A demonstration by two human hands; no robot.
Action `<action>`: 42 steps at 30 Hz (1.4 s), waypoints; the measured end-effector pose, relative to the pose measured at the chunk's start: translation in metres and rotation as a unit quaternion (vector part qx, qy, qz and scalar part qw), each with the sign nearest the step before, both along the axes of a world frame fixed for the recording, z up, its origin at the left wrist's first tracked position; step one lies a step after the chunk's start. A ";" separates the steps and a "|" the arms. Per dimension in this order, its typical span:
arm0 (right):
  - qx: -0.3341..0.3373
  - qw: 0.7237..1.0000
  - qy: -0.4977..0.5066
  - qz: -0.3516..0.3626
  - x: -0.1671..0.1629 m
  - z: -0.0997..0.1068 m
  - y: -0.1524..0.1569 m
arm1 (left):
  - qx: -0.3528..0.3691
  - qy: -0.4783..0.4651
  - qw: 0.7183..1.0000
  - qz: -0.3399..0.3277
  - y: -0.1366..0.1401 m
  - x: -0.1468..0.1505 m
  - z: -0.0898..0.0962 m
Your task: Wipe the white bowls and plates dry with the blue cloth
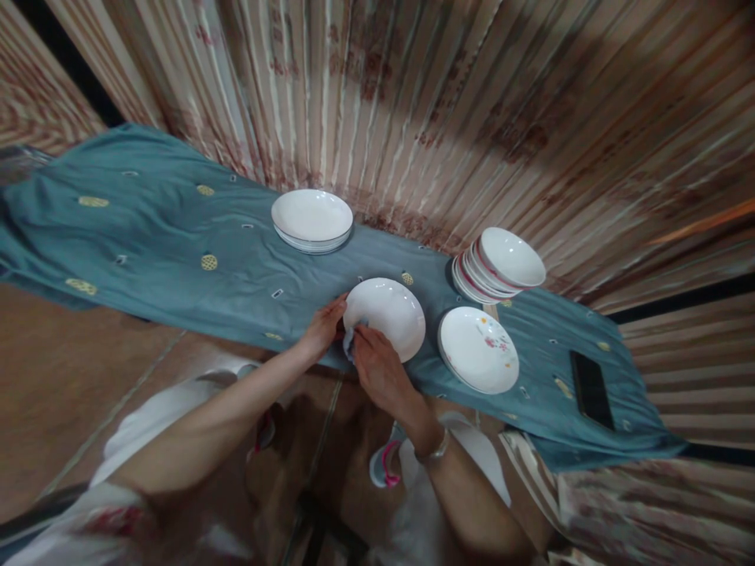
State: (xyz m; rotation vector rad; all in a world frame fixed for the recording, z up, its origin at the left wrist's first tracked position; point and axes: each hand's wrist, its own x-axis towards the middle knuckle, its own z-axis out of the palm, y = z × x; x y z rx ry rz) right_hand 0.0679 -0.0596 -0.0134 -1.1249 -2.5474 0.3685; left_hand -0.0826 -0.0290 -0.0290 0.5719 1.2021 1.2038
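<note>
One glossy, round white plate in left hand, bluish cloth in right hand

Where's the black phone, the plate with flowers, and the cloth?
Black phone (591,390): head view, middle of its dark face.
Flowered plate (476,351): head view, near the middle of its white inside.
Cloth (349,344): head view, its bunched-up visible part.

free way leftward along my desk, stacked plates blocking beyond my held dish, bowl stack and floral plate obstructing my right
</note>
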 end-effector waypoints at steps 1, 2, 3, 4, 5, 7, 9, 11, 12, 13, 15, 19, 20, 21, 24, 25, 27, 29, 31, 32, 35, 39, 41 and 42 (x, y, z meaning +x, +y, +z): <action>-0.006 1.000 0.002 0.001 -0.003 0.000 0.003 | 0.016 0.007 1.000 0.000 0.000 0.000 -0.003; -0.012 1.000 0.006 0.001 -0.007 -0.001 0.005 | 0.036 0.014 0.999 0.002 0.001 -0.001 -0.006; -0.020 1.000 0.013 0.000 -0.010 0.000 0.009 | 0.055 0.020 0.998 0.005 0.002 -0.001 -0.008; -0.030 0.999 0.021 -0.002 -0.013 0.000 0.012 | 0.072 0.026 0.997 0.008 0.002 -0.002 -0.010; -0.040 0.999 0.029 -0.005 -0.015 0.000 0.015 | 0.085 0.033 0.996 0.010 0.003 -0.002 -0.012; -0.062 0.997 0.039 -0.016 -0.020 0.000 0.023 | 0.091 0.044 0.995 0.015 0.003 -0.002 -0.013; -0.074 0.996 0.045 -0.028 -0.023 -0.001 0.030 | 0.077 0.046 0.996 0.016 0.002 -0.002 -0.011; -0.074 0.996 0.049 -0.034 -0.025 -0.003 0.036 | 0.056 0.035 0.998 0.015 0.000 -0.001 -0.007; -0.070 0.996 0.049 -0.036 -0.025 -0.004 0.039 | 0.047 0.025 0.998 0.013 -0.001 -0.001 -0.004; -0.065 0.996 0.046 -0.038 -0.026 -0.005 0.042 | 0.039 0.014 0.999 0.011 -0.002 -0.001 -0.002; -0.053 0.997 0.032 -0.049 -0.026 -0.006 0.047 | 0.025 -0.006 1.000 0.006 -0.002 0.000 0.000; -0.021 0.996 -0.025 -0.086 -0.024 -0.003 0.056 | 0.003 -0.028 1.000 -0.005 -0.001 0.000 0.000; -0.016 0.994 -0.042 -0.096 -0.023 -0.002 0.058 | 0.002 -0.033 0.999 -0.005 -0.001 0.000 0.000; -0.012 0.992 -0.059 -0.107 -0.021 -0.001 0.060 | 0.001 -0.036 0.999 -0.004 -0.001 0.000 -0.001; 0.000 0.986 -0.097 -0.135 -0.013 -0.002 0.065 | -0.002 -0.035 0.999 -0.003 0.000 0.000 -0.002; 0.005 0.984 -0.106 -0.142 -0.009 -0.003 0.066 | -0.003 -0.033 0.999 -0.002 0.000 0.000 -0.002; 0.015 0.981 -0.115 -0.155 0.001 -0.005 0.067 | -0.007 -0.028 1.000 0.002 0.001 0.000 -0.002; 0.022 0.979 -0.116 -0.164 0.011 -0.007 0.068 | -0.018 -0.025 0.999 0.010 0.001 0.001 -0.001; 0.021 0.979 -0.115 -0.168 0.021 -0.009 0.066 | -0.026 -0.023 0.999 0.017 0.001 0.001 0.000; 0.018 0.979 -0.115 -0.168 0.026 -0.009 0.065 | -0.029 -0.023 0.999 0.019 0.001 0.002 0.001; 0.010 0.981 -0.112 -0.158 0.040 -0.008 0.057 | -0.025 -0.026 0.999 0.017 0.001 0.002 0.001; -0.008 0.991 -0.082 -0.103 0.059 -0.006 0.045 | -0.018 -0.035 0.999 0.014 0.002 0.001 0.001; -0.024 0.995 -0.060 -0.072 0.066 -0.005 0.039 | -0.016 -0.036 0.999 0.017 0.002 0.001 0.000; -0.032 0.997 -0.049 -0.059 0.069 -0.004 0.037 | -0.017 -0.033 0.999 0.019 0.002 0.001 0.001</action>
